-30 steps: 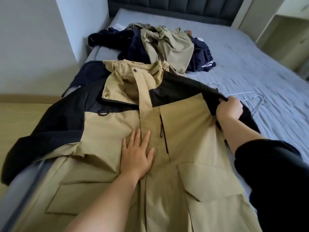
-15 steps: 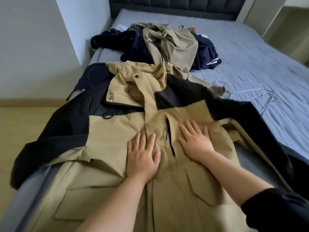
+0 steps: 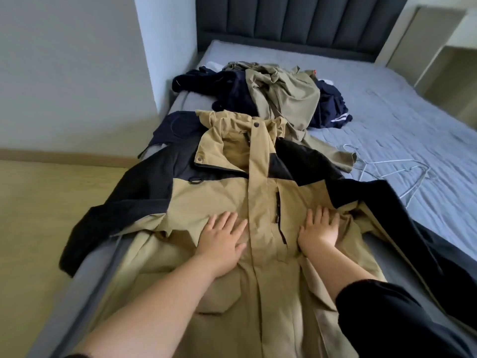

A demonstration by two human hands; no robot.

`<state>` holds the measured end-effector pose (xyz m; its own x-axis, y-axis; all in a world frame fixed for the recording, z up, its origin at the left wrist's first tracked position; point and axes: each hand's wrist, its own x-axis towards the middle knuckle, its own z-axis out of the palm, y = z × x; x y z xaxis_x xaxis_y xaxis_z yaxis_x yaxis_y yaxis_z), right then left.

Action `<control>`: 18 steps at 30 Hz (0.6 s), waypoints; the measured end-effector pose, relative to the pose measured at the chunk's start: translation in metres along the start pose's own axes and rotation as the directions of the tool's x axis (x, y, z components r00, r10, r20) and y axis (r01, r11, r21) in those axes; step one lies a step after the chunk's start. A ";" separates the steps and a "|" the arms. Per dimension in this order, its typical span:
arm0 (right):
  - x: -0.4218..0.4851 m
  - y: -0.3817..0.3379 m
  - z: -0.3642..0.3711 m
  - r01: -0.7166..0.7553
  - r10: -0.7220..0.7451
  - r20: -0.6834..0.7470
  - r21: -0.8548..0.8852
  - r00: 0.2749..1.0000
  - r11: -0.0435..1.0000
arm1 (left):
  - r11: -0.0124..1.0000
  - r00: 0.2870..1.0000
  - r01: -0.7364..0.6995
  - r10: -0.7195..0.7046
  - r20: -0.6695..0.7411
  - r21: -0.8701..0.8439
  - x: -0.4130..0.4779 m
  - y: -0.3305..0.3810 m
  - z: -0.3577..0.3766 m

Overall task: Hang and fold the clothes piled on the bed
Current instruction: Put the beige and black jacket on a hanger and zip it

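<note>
While jacket point(image 3: 211, 200) lies spread on bed point(image 3: 402, 104), left hand point(image 3: 222, 241) and right hand point(image 3: 318, 229) press flat, fingers extended, gripping nothing.

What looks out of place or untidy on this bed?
The jacket's black left sleeve droops off the bed's edge toward the floor. Behind it lies a crumpled pile of clothes, and wire hangers lie loose on the sheet.

One jacket point(image 3: 258, 192), two hangers point(image 3: 402, 174)
</note>
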<state>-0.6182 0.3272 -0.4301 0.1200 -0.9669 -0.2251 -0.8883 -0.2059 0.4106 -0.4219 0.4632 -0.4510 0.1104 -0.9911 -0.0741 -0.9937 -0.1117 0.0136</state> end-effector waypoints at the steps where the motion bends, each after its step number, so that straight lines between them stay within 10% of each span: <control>1: -0.006 -0.003 -0.007 0.008 -0.008 -0.001 -0.001 1.000 1.000 | 0.999 1.000 0.023 -0.022 -0.018 0.046 -0.013 -0.019 -0.003; 6: -0.067 -0.089 -0.048 0.333 -0.332 -0.092 0.488 0.939 0.807 | 0.961 0.977 0.214 -0.214 -0.018 0.176 -0.075 -0.113 -0.017; 9: -0.103 -0.155 -0.052 0.447 -0.527 0.009 0.516 0.850 0.730 | 0.896 0.896 0.436 -0.441 -0.053 -0.085 -0.086 -0.144 -0.024; 12: -0.103 -0.180 -0.039 0.408 -0.495 0.126 0.411 0.860 0.815 | 0.292 0.457 0.670 -0.886 0.070 -0.682 -0.094 -0.176 -0.024; 14: -0.096 -0.184 -0.036 0.371 -0.461 0.160 0.398 0.873 0.839 | -0.176 0.227 0.643 -0.886 0.405 -0.745 -0.099 -0.198 -0.021; 18: -0.092 -0.191 -0.036 0.338 -0.434 0.201 0.380 0.878 0.861 | -0.545 0.257 0.473 -0.666 0.700 -0.692 -0.101 -0.220 -0.023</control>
<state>-0.4436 0.4495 -0.4557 0.4018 -0.7299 -0.5531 -0.8925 -0.4472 -0.0582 -0.2139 0.5864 -0.4233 0.6753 -0.1297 -0.7261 0.6089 -0.4576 0.6480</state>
